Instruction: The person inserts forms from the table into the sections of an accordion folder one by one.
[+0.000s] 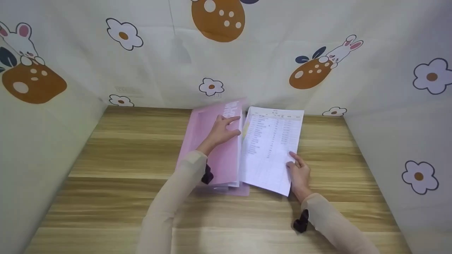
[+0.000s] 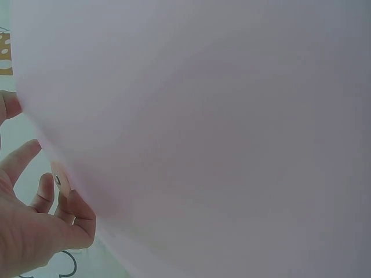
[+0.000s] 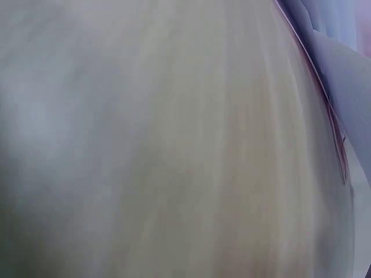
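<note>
A pink folder [image 1: 197,141] stands partly open on the table, with white pages along its right side. My left hand [image 1: 223,129] reaches over its cover and holds the cover's right edge, thumb and forefinger apart. In the left wrist view the pink cover [image 2: 203,133] fills most of the picture, and the left hand [image 2: 40,226] has its fingertips along the edge. To the right lies a white printed sheet [image 1: 265,162], tilted a little. My right hand [image 1: 300,176] pinches its right edge. In the right wrist view the hand is hidden; pale sheets [image 3: 348,87] show at the right.
The folder and sheet are on a wood-grain table [image 1: 116,158]. A pale curtain [image 1: 159,63] with rabbits and flowers hangs behind the table and along both sides. A dark device [image 1: 301,221] is strapped at the right wrist, another device [image 1: 207,174] at the left.
</note>
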Demonstrator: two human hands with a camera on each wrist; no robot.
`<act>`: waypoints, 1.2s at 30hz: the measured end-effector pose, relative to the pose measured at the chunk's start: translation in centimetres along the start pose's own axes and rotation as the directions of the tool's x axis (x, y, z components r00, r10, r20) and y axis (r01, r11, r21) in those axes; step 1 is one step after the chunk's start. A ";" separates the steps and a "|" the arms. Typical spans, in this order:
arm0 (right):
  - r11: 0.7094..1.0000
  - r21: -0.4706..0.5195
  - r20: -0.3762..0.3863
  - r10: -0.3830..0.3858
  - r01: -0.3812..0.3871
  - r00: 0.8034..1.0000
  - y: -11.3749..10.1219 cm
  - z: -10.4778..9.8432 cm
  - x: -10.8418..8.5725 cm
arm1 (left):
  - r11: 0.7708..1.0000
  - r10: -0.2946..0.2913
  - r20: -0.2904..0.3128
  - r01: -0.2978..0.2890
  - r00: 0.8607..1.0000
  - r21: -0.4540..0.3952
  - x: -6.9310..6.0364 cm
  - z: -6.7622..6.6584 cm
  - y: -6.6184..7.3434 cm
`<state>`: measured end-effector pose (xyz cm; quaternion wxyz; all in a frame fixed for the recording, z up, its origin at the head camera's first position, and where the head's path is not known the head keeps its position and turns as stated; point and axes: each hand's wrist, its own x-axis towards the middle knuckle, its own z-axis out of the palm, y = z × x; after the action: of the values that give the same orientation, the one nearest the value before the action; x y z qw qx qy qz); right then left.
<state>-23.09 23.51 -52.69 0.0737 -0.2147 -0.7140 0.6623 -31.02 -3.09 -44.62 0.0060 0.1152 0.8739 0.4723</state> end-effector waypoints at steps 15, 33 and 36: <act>1.000 -0.024 0.090 -0.007 0.009 0.996 -0.1 2.3 0.4 | 1.000 -0.023 0.004 0.023 1.000 0.008 0.0 0.0 0.0; 0.999 -0.037 0.119 -0.003 0.008 0.993 0.1 1.8 -0.6 | 1.000 -0.006 0.012 0.005 1.000 0.025 0.0 0.0 0.1; 0.999 -0.037 0.124 -0.006 0.010 0.992 0.0 2.0 -0.6 | 1.000 -0.014 0.008 0.014 1.000 0.026 0.0 0.0 0.1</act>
<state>-23.38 21.42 -52.80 0.0278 -0.1716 -0.7303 0.6606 -31.04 -3.04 -44.56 0.0113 0.1111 0.8808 0.4602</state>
